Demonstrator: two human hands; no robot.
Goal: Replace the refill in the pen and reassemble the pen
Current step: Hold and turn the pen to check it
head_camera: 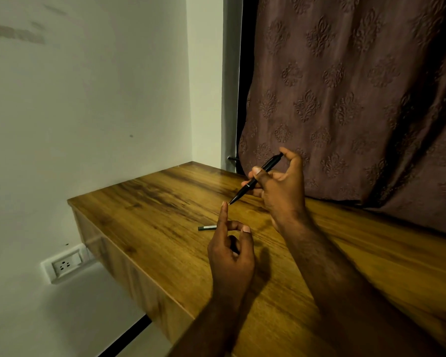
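Pen [255, 179] above table [150, 202]; refill [207, 228] on table, left of left hand [231, 256]

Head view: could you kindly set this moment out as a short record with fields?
pen: black click pen, looks assembled, tilted, tip at the low end
right hand: grips the pen, fingers curled round it, one by the top button
left hand: holds nothing; index finger raised, close to the pen tip, contact unclear
table: wooden, beside a curtain
refill: lies flat on the table, partly hidden behind the left hand
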